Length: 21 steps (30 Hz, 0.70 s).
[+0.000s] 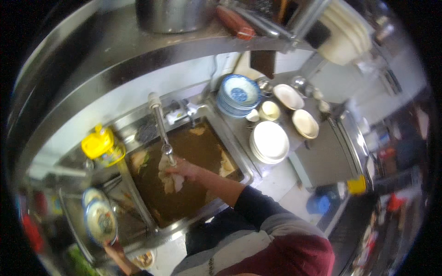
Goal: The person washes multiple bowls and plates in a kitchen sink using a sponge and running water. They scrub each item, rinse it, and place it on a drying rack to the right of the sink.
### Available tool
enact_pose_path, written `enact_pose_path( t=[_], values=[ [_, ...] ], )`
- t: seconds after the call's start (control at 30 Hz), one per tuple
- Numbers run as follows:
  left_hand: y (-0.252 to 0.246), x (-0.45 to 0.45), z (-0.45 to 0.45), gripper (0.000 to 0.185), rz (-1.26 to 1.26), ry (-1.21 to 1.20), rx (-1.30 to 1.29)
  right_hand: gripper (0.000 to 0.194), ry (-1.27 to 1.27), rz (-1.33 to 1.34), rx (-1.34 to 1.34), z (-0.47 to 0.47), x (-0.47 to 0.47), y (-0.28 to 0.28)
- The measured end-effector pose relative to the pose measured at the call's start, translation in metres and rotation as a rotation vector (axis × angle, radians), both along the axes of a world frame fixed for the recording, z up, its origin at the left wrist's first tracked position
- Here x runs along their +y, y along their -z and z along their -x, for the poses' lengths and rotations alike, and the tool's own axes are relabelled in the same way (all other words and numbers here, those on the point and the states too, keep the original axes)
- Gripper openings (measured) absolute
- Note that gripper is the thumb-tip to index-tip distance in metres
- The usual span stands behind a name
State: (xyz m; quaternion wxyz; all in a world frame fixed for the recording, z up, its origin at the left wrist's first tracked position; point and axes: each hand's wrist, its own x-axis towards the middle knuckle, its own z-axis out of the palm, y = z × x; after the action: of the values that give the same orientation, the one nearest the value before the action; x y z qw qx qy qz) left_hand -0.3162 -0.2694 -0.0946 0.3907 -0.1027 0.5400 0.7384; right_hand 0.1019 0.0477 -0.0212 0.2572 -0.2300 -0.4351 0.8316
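My right hand (pixel 183 169) is over the right sink basin, closed on a pale, wet cloth (pixel 169 179) just below the end of the faucet (pixel 162 131). Brown, murky water (pixel 186 148) fills that basin, with pale pieces floating near its edges. At the left basin, my left hand (pixel 112 246) grips the lower rim of a blue-rimmed bowl (pixel 102 222) with a dark pattern or residue inside. Another blue-rimmed bowl (pixel 92 196) lies just beyond it, partly overlapped.
A yellow tub (pixel 103 146) stands behind the divider. On the right counter are stacked blue-patterned bowls (pixel 238 96), white plates (pixel 269 141), small cups (pixel 269 110) and oval dishes (pixel 305 124). A shelf edge (pixel 155 55) crosses above, holding a large metal pot (pixel 176 17).
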Motion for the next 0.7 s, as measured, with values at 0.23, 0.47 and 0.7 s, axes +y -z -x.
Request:
enact_pose_path(
  t=[0.23,0.47,0.7],
  values=[
    [-0.052,0.090,-0.193,0.031,0.143,0.173,-0.042,0.038,0.030,-0.015,-0.268,-0.053,0.028,-0.018],
    [-0.052,0.205,-0.332,0.041,-0.052,0.415,0.032,0.037,0.134,-0.309,-0.605,-0.080,0.056,-0.034],
    [-0.048,0.256,-0.370,0.044,0.083,0.487,0.089,0.030,-0.313,-0.513,-0.502,-0.058,0.031,-0.005]
  ],
)
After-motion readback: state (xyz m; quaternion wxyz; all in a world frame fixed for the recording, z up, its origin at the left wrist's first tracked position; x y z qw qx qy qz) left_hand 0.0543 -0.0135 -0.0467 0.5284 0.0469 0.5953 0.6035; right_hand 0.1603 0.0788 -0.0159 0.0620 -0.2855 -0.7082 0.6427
